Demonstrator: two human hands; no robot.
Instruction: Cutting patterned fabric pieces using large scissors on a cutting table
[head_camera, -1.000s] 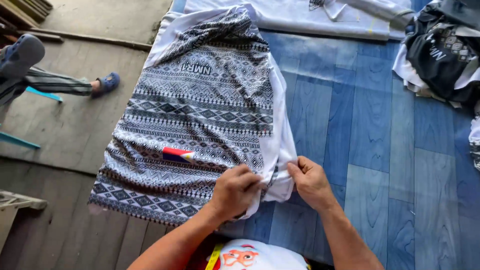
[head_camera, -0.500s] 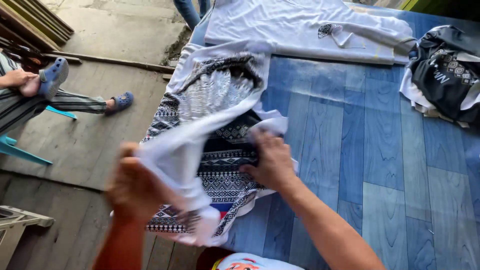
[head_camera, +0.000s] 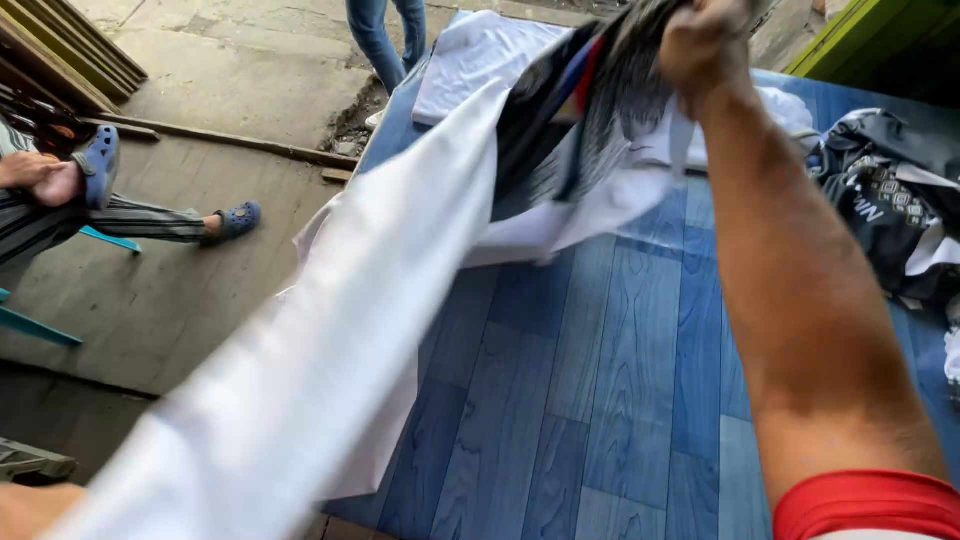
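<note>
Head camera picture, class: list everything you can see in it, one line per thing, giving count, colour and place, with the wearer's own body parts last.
Patterned shirt: one, white with black-and-white print, lifted and stretched across the middle of the view.
White garment: one, white, lying flat at the far end of the table.
Dark garment pile: one, black, grey and white, right edge of the table.
Table: one, blue wood-grain surface, centre and right.
Seated person's foot: one, blue clog, left on the concrete floor.
Standing person's legs: two, blue jeans, top centre.
Planks: several, brown, top left.
Right hand: one, gripping the shirt high up, red sleeve at the arm.
Left hand: out of view; only a strip of forearm shows bottom left.
</note>
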